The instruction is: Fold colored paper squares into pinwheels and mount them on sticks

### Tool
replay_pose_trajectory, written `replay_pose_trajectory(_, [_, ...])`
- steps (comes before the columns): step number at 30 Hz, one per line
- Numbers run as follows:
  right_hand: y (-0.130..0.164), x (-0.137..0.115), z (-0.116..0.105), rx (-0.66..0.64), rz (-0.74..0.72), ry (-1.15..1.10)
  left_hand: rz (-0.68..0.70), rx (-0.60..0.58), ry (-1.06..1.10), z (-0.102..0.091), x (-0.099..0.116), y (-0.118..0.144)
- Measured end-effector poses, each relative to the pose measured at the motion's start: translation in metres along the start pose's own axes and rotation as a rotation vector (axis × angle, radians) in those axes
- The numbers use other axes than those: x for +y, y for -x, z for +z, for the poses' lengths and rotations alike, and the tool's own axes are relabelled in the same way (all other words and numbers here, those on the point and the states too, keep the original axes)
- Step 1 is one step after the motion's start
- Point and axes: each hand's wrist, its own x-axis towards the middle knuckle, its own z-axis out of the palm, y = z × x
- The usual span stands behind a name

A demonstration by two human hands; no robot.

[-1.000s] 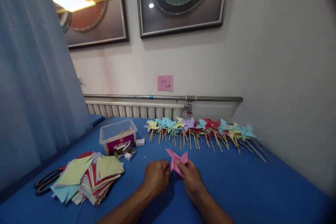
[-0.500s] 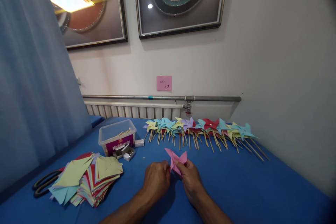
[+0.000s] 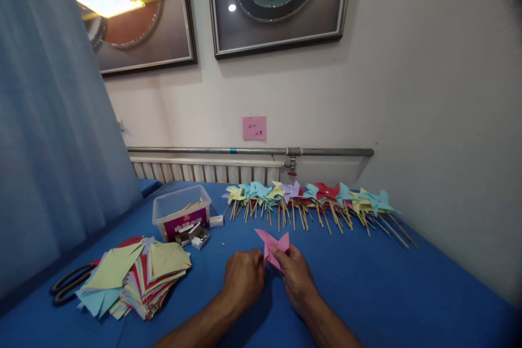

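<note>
Between my two hands is a pink paper pinwheel point(image 3: 274, 247), its pointed blades folded into a star. My right hand point(image 3: 298, 277) grips it from the right, with the thumb lying across its front near the centre. My left hand point(image 3: 244, 276) is closed, its fingertips pressed together at the pinwheel's lower left edge. What those fingers pinch is hidden. Both hands are raised a little over the blue-covered table point(image 3: 367, 293). No stick shows on this pinwheel.
Finished pinwheels on sticks point(image 3: 291, 193) lie in a row along the back. At left are a clear plastic tub point(image 3: 165, 209) with sticks, small open boxes point(image 3: 199, 238), a white box point(image 3: 216, 221), a pile of coloured paper point(image 3: 122, 266) and scissors point(image 3: 67, 283). A blue curtain point(image 3: 49, 119) hangs left.
The view has shifted very slightly. My hands and the pink pinwheel keep nearly the same position and grip.
</note>
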Motion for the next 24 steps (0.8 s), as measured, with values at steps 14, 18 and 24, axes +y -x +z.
replay_pose_trajectory(14, [0.0024, -0.0040, 0.0020, 0.009, 0.038, -0.061, 0.009, 0.022, -0.002, 0.0006, -0.0005, -0.0005])
replay_pose_trajectory(18, [0.0037, -0.0065, 0.0032, 0.009, 0.068, -0.070, 0.024, 0.034, 0.051, 0.0022, -0.0024, -0.0011])
replay_pose_trajectory(24, [0.0018, -0.0028, 0.0039, 0.031, 0.067, -0.056, 0.054, 0.054, 0.210, 0.0077, -0.0075, -0.0046])
